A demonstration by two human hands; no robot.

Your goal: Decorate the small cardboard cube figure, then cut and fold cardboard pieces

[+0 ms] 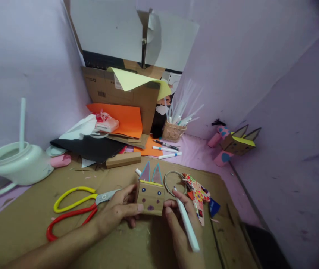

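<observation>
L grip (pixel 118 210) holding box (pixel 150 198), R grip (pixel 175 224) holding marker (pixel 187 226); cardbd-covered surface (pixel 114 248), scissors (pixel 103 197) L of box, basket (pixel 174 132) & purplish walls (pixel 288 123) behind it.

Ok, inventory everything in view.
Eared cardboard figure: one, brown and yellow, front centre
Marker: one, white, right of figure
Scissors: one pair, red-yellow handles, left
Ring: one, pale, behind marker
Patterned scraps: several, multicoloured, right
Woven basket: one, tan, back
Loose pens: three, white and black, before basket
Cardboard panel: one, brown, back
Sheets: several, yellow, orange, black, back
Packet: one, red-white, back left
Pot: one, white, far left
Second eared figure: one, brown, yellow and pink, far right
Cardboard mat: one, brown, front
Left hand: one, bare, gripping figure
Right hand: one, bare, holding marker
</observation>
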